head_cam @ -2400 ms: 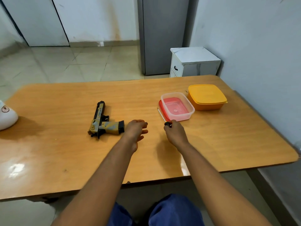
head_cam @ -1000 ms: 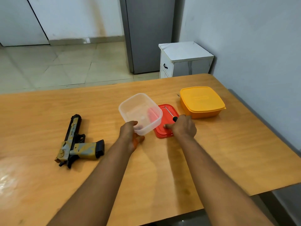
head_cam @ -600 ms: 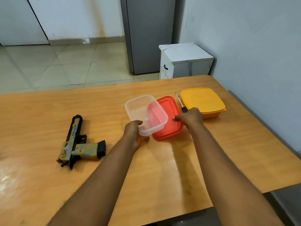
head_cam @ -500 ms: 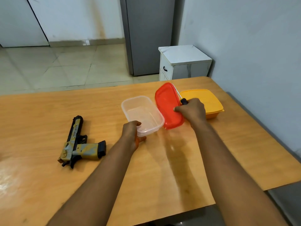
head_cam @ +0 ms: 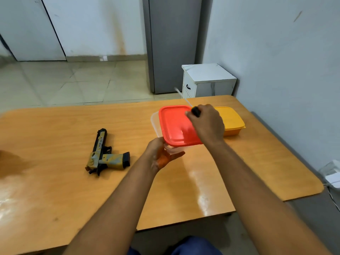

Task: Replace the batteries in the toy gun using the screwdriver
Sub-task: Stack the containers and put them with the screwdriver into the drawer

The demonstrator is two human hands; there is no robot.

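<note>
Screwdriver [head_cam: 195, 110] seemingly in right hand [head_cam: 206, 124]

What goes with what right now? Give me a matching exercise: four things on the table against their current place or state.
Things:
1. toy gun
2. red lid
3. screwdriver
4. orange container

States:
A. gripped in the right hand
B. closed, at the table's far right
C. lying alone, on the table's left part
D. over the clear container that the left hand holds

Pairs: 1-C, 2-D, 3-A, 4-B
</note>
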